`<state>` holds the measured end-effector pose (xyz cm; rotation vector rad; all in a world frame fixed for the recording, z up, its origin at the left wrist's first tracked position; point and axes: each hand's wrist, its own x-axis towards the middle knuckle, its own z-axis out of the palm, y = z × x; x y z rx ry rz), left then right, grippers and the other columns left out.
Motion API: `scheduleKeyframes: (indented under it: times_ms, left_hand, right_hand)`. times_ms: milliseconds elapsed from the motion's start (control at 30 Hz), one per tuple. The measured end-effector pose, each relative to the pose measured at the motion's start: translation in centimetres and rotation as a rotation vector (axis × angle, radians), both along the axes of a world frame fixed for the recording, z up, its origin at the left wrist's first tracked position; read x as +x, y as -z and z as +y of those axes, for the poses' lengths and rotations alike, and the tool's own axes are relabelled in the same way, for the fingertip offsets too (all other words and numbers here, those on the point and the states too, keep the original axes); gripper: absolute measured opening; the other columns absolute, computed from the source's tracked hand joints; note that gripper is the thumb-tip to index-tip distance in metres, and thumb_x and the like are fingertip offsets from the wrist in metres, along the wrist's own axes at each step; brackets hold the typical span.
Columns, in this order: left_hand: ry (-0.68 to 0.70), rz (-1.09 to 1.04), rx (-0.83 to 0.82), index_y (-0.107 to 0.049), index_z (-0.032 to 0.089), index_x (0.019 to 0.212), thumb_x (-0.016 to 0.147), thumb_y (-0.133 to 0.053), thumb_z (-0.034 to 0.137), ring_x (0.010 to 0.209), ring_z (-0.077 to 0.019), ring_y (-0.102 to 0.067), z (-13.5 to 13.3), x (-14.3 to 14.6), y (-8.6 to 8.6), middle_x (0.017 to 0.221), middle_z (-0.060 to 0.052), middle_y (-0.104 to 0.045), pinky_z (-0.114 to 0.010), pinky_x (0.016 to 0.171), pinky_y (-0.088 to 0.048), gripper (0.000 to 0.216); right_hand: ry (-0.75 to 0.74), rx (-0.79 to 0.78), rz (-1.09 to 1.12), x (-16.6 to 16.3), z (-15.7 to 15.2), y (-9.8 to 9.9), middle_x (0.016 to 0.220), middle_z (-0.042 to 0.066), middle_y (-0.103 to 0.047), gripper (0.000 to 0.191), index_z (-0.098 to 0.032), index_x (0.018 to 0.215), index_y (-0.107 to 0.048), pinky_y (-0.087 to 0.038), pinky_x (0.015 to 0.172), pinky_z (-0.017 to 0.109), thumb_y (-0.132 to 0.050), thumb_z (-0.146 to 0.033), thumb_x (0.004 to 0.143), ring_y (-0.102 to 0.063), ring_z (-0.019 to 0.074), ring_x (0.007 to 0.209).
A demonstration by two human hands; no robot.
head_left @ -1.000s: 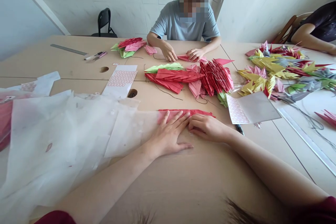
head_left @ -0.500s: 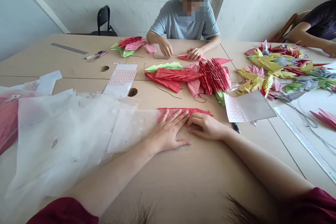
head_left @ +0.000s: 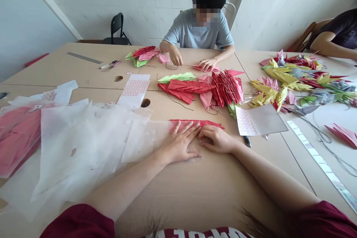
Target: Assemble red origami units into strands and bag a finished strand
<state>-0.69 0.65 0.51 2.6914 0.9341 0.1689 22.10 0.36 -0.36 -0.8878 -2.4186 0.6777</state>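
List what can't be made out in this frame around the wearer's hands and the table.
- Red folded paper, head view: its near part lies under the left hand and right hand.
- Pen: mostly under the sticker sheet.
- Print on the sticker sheet: too small.
- Clear ruler: cut off by the right edge.

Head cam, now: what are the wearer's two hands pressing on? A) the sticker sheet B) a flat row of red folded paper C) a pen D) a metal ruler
B: the left hand and right hand lie flat, palms down, on the red folded paper at the table's middle; the sticker sheet lies apart to the right.
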Motion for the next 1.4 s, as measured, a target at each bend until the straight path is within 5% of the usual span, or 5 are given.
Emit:
scheduleKeyframes:
  times_ms: [367,667,833,1133,1400]
  left_hand:
    - [0.003,-0.03,-0.008,-0.016,0.026,0.154,0.085,-0.049,0.069,0.149,-0.0278,-0.015,0.1,0.0,0.3,0.159,-0.006,-0.023,-0.053,0.12,0.002,0.088]
    - [-0.02,-0.071,0.008,-0.031,0.027,0.148,0.083,-0.06,0.059,0.144,-0.0277,-0.028,0.1,0.2,-0.1,0.155,-0.005,-0.036,-0.049,0.119,-0.02,0.078]
    - [-0.189,-0.172,0.014,-0.026,0.025,0.151,0.083,-0.062,0.056,0.142,-0.028,-0.033,-0.2,0.8,0.1,0.156,-0.009,-0.032,-0.05,0.118,-0.021,0.083]
    - [-0.145,-0.182,0.033,-0.011,0.024,0.154,0.082,-0.068,0.044,0.149,-0.028,-0.016,-0.9,0.1,0.7,0.16,-0.01,-0.021,-0.056,0.12,-0.007,0.094]
    - [-0.105,-0.305,0.108,-0.043,0.024,0.141,0.089,-0.061,0.039,0.145,-0.0267,-0.029,-0.6,0.0,0.5,0.153,-0.008,-0.038,-0.053,0.12,-0.017,0.058]
  right_hand:
    - [0.071,0.054,-0.056,-0.4,0.1,-0.5,0.093,0.006,-0.068,0.014,-0.02,0.092,-0.062,-0.047,0.072,0.029,-0.051,-0.014,0.087,-0.062,0.0184,0.084]
    - [0.554,-0.199,0.131,-2.0,-2.0,-1.5,0.073,0.0,-0.067,0.01,-0.023,0.088,-0.059,-0.045,0.06,0.025,-0.051,-0.026,0.091,-0.06,0.0138,0.059]
    - [0.754,-0.436,0.215,-3.6,-3.8,-0.5,0.063,-0.003,-0.063,0.013,-0.023,0.082,-0.05,-0.043,0.052,0.025,-0.05,-0.033,0.09,-0.06,0.0146,0.049]
    - [0.776,-0.152,0.018,-4.7,-5.7,1.3,0.092,0.006,-0.062,0.014,-0.022,0.093,-0.049,-0.045,0.067,0.033,-0.058,-0.028,0.083,-0.059,0.0227,0.08]
    - [0.527,-0.413,0.481,-3.5,-4.9,1.5,0.088,0.002,-0.06,0.017,-0.023,0.1,-0.048,-0.049,0.07,0.029,-0.057,-0.023,0.086,-0.06,0.0163,0.078]
